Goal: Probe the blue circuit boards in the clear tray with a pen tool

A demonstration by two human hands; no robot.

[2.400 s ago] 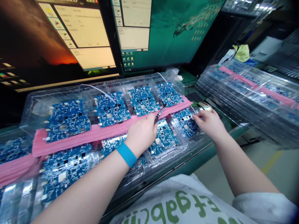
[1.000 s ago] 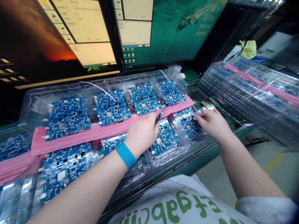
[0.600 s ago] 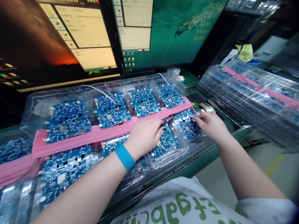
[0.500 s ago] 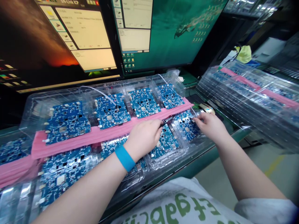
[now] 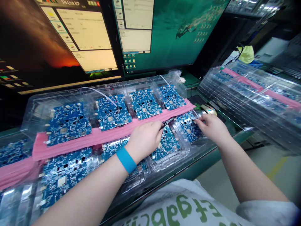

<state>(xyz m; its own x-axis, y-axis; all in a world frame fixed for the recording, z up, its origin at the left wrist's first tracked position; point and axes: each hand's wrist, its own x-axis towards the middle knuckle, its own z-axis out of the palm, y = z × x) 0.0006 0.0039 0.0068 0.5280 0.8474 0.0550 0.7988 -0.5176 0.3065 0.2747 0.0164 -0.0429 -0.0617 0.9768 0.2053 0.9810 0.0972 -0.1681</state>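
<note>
My left hand (image 5: 147,136), with a blue band on its wrist, is closed around a dark stick-like tool (image 5: 168,121) with pale markings. Its exposed end points right, over the edge of the pink strip (image 5: 113,133). At the right, my right hand (image 5: 211,128) pinches thumb and finger together by the edge of a blue circuit board (image 5: 189,128). A thin white wire runs down close to those fingertips; what they pinch is too small to make out. Another circuit board (image 5: 168,142) lies partly under my left hand.
A clear plastic tray (image 5: 162,164) carries several boards in two rows. Two monitors (image 5: 169,37) stand behind it. A computer mouse (image 5: 208,110) sits beyond my right hand. Stacked clear trays (image 5: 225,97) with boards are on the right.
</note>
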